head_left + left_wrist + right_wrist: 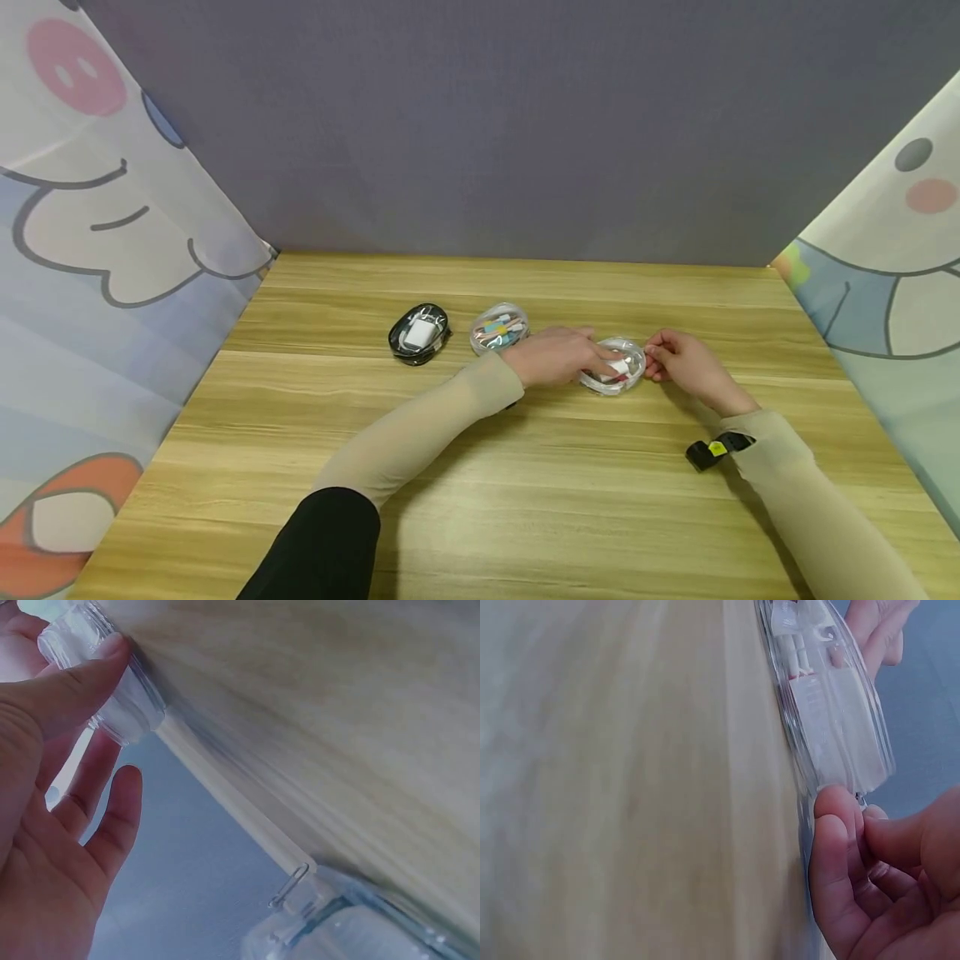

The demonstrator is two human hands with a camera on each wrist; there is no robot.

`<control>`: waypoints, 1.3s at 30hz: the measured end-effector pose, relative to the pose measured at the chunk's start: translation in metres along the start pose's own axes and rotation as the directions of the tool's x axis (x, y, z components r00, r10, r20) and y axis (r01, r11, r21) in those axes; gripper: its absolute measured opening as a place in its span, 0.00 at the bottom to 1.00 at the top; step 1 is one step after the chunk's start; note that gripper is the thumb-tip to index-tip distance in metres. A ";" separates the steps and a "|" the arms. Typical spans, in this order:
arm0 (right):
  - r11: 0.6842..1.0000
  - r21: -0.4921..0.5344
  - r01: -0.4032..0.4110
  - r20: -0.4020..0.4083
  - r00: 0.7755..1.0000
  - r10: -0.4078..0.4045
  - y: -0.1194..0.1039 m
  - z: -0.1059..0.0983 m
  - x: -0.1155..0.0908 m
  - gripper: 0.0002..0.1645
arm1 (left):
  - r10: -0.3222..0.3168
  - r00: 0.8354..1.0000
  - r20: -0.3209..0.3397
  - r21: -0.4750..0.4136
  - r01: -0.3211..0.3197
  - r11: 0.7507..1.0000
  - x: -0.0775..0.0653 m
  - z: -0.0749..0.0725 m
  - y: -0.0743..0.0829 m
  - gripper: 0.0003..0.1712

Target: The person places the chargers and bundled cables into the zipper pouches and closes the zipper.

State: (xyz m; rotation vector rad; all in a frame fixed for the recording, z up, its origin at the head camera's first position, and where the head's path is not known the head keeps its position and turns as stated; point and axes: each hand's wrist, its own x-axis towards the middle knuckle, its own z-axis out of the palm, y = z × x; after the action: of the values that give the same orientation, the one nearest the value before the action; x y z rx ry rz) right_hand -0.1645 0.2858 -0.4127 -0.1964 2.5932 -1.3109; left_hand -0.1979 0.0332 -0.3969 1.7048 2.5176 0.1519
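Observation:
A round clear zip case (633, 358) with white trim lies on the wooden table between both hands; a white charger block and a bit of red show inside. My left hand (558, 354) holds it from the left. In the left wrist view, the thumb of that hand (52, 787) presses one face of the case (139, 712), with fingers behind. At the case's right end, my right hand (686, 362) pinches the zipper pull. The right wrist view shows a speck of metal by the fingertips of this hand (885, 877); the fingers cover the rest.
Left of my left hand lies a second clear case (480, 337) with colourful cable ends. Farther left is a black-trimmed case (401, 352) holding a white charger. A grey panel (480, 125) stands along the table's back, with cartoon-printed sheets on both sides.

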 end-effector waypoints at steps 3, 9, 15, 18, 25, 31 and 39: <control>1.000 0.014 0.001 0.010 1.000 -0.001 0.001 -0.001 0.000 0.11 | -0.014 1.000 -0.007 -0.032 0.014 0.999 0.000 0.001 -0.001 0.32; 1.000 0.002 0.007 0.019 1.000 -0.007 0.005 -0.003 0.000 0.11 | -0.040 0.999 0.006 -0.051 0.040 0.998 0.000 0.002 -0.002 0.32; 1.000 0.001 0.001 0.030 1.000 -0.001 0.006 -0.005 -0.005 0.10 | -0.060 0.998 0.035 -0.075 0.062 0.995 0.000 0.000 -0.001 0.33; 1.000 0.001 0.006 0.035 0.999 -0.006 0.005 -0.005 -0.009 0.09 | -0.063 0.997 0.035 -0.084 0.065 0.994 0.000 0.000 -0.001 0.34; 1.000 -0.004 0.009 0.042 0.999 -0.009 0.006 -0.006 -0.018 0.09 | -0.073 0.997 0.027 -0.097 0.076 0.992 -0.001 0.000 -0.001 0.33; 1.000 0.006 -0.002 0.044 0.999 0.001 0.002 -0.004 -0.025 0.10 | -0.082 0.996 0.031 -0.100 0.085 0.991 -0.001 0.001 -0.001 0.33; 1.000 0.016 0.008 0.067 0.998 -0.009 0.002 -0.003 -0.029 0.10 | -0.075 0.997 0.025 -0.099 0.077 0.992 0.000 0.001 -0.002 0.32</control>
State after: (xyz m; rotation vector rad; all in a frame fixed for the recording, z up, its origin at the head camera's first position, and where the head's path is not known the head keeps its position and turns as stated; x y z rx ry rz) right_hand -0.1372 0.2957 -0.4085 -0.2444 2.5283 -1.3040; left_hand -0.1994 0.0326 -0.3977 1.5638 2.5097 0.2476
